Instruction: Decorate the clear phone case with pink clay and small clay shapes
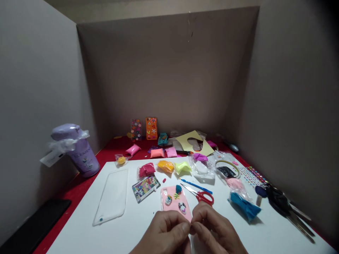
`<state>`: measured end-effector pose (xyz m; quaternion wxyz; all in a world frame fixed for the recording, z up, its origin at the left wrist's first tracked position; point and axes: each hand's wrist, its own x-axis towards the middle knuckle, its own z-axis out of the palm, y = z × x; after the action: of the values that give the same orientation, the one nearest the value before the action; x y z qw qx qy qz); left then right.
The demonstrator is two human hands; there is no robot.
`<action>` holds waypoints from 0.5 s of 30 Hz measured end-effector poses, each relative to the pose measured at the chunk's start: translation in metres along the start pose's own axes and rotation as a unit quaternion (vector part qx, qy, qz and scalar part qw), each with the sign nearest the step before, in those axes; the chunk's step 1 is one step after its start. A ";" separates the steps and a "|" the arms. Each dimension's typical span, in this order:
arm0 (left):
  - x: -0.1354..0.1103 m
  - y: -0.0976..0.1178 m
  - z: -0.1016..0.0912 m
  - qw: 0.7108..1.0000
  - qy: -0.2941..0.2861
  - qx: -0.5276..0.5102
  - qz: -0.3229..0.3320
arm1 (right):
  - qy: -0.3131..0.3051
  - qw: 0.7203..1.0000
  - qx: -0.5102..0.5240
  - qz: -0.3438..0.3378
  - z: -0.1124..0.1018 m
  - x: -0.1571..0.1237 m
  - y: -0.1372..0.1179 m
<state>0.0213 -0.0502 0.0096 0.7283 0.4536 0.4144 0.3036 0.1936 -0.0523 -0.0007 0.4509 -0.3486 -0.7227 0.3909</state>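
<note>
- Left hand (172,229) and right hand (214,227) pinched closed together; cannot tell on what.
- Pink phone case (175,204) at their eleven o'clock: pinch lightly, knuckles clear of raised figures (182,207).

Purple bottle (83,159) on red cloth (72,190); black slab (35,225) nearby.

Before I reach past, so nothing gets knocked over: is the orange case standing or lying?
Standing: the orange case rises upright, its decorated face forward.
</note>
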 end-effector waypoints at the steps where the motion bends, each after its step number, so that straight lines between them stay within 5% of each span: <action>1: 0.000 -0.001 0.000 1.000 -0.004 -0.014 0.003 | 0.000 1.000 -0.002 0.002 0.000 0.000 -0.001; 15: -0.011 0.011 0.009 1.000 0.016 0.001 0.003 | 0.006 0.997 0.050 0.055 0.000 -0.005 -0.010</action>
<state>0.0233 -0.0586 0.0250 0.7201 0.4510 0.4248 0.3124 0.1941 -0.0608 0.0061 0.4499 -0.3673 -0.6789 0.4491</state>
